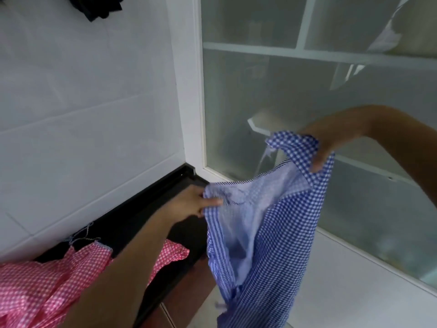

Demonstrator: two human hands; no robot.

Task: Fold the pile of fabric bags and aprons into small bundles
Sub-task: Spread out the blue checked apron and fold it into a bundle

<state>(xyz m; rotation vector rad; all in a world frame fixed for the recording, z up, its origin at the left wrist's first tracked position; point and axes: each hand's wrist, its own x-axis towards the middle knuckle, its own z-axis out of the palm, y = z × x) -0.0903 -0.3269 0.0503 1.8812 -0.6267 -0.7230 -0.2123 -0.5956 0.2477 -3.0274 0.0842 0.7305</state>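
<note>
A blue-and-white checked fabric piece [267,233] hangs in the air at the centre right, its paler inner side facing me. My left hand [191,202] pinches its upper left edge. My right hand [331,138], raised higher, grips its upper right corner, with the cloth draped over the fingers. The lower end of the fabric dangles out of view at the bottom. A pink-and-white checked fabric [47,285] lies crumpled at the lower left, partly under my left forearm.
The pink fabric rests on a dark surface [142,223] against a white tiled wall [82,114]. A white-framed frosted glass partition [272,91] stands on the right. Something black [97,7] hangs at the top left. Pale floor [343,292] lies lower right.
</note>
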